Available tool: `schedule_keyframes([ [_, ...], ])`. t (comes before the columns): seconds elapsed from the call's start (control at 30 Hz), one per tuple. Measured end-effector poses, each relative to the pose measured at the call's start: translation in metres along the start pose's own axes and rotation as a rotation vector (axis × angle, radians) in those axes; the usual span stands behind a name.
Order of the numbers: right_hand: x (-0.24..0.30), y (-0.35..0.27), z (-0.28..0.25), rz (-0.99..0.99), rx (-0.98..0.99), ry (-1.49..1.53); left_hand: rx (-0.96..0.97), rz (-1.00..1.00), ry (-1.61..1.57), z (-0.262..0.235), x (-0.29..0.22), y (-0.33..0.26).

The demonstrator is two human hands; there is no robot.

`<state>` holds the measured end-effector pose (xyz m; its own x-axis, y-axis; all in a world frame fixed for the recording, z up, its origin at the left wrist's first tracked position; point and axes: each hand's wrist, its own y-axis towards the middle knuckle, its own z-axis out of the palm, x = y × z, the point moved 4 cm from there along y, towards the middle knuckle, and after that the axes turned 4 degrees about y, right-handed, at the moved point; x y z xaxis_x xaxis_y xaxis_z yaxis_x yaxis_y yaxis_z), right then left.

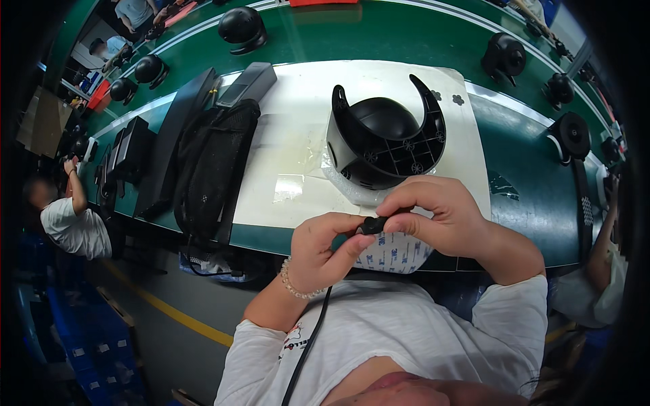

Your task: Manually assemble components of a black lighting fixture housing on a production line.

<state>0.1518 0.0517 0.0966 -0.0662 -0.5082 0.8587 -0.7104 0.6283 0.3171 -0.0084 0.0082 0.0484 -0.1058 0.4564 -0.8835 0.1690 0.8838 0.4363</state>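
Between my two hands, in front of my chest, is a small black part (372, 225), mostly covered by fingers; its exact kind cannot be made out. My left hand (328, 245) pinches it from the left with thumb and forefinger. From the right, my right hand (433, 211) grips it the same way. Just beyond them a black rounded housing (387, 143) with two curved horns and a ribbed base lies on clear bubble wrap (355, 195). Below my fingers hangs a white sheet of round adhesive pads (396, 253) with blue print.
A white mat (284, 145) covers the green bench. To the left lie a black mesh bag (217, 162), a long black box (177, 145) and a grey box (249, 84). Black round units (242, 30) stand on the green conveyor beyond. Other people work at both sides. A black cable (313, 338) crosses my shirt.
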Motion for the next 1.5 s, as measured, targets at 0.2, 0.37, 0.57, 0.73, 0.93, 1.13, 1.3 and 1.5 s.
schedule_keyframes([
  [0.2, 0.008, 0.0, 0.003, -0.276, -0.127, -0.312, -0.064, 0.049, 0.081, 0.002, 0.001, 0.0],
  [0.37, 0.011, -0.001, 0.002, -0.381, -0.196, -0.168, -0.069, 0.034, 0.112, -0.001, -0.002, 0.0],
  [0.57, 0.006, -0.002, -0.001, -0.281, -0.23, 0.09, -0.063, 0.07, 0.191, 0.002, -0.004, 0.002],
  [0.73, 0.01, -0.003, 0.006, -0.139, -0.09, 0.09, -0.017, 0.195, 0.293, 0.005, -0.009, 0.006],
  [0.93, 0.007, -0.005, 0.006, -0.052, -0.053, 0.101, 0.017, 0.247, 0.328, 0.009, -0.007, 0.006],
  [1.13, 0.017, -0.007, 0.0, -0.497, -0.247, 0.019, -0.05, -0.017, 0.106, 0.001, 0.004, 0.001],
  [1.3, 0.004, -0.007, 0.011, -0.345, -0.206, -0.006, -0.079, -0.132, -0.111, 0.005, -0.001, 0.004],
  [1.5, 0.003, -0.006, 0.012, -0.33, -0.186, 0.114, -0.017, 0.094, 0.174, 0.0, -0.007, 0.004],
])
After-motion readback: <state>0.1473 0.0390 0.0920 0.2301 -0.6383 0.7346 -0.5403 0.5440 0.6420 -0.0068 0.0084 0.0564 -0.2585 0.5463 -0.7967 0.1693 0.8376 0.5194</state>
